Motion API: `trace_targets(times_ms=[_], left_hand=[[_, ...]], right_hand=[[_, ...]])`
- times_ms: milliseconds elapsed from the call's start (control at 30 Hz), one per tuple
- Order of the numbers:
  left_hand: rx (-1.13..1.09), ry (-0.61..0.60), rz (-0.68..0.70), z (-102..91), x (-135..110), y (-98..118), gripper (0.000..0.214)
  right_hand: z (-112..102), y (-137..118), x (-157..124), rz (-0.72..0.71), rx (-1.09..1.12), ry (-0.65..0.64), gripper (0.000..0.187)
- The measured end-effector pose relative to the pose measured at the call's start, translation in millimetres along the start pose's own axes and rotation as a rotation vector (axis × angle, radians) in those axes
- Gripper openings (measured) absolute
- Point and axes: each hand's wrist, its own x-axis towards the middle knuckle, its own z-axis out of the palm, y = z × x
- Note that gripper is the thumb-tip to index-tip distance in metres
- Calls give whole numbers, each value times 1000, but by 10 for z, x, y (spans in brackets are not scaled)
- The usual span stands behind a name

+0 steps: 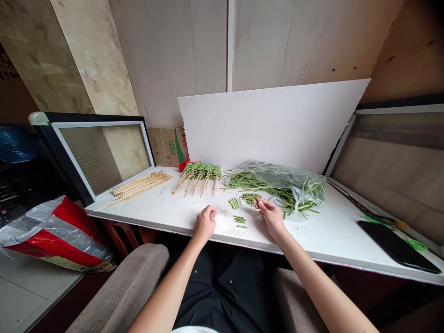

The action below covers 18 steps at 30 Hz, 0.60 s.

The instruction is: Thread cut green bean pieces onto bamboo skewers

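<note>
My left hand [205,223] is closed on the end of a bamboo skewer [222,209], which points right. A row of short green bean pieces [235,203] sits at its far end. My right hand [270,216] is pinched at the edge of a small pile of cut bean pieces [250,199]; whatever is between its fingertips is too small to make out. Several loose cut pieces [239,218] lie on the white table [222,233] between the hands. Beyond them are finished bean skewers [201,171], stacked with their sticks toward me.
Bare bamboo skewers [140,185] lie at the left. A clear plastic bag [277,173] of long green beans [248,180] stretches across the back right. A black phone [397,245] and scissors [373,213] are at the right edge. A white board [270,125] leans behind.
</note>
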Motion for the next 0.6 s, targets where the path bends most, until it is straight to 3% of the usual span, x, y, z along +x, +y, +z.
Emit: trace_targets(times_ms=[233,600], left_hand=[[-1,-35,13,6,1,-20,17],[-2,-44,24,-2,-5,-21,18]], right_hand=[[19,-46,-19,37,14,-54,54],[30,-62,-38,79,31,-89,61]])
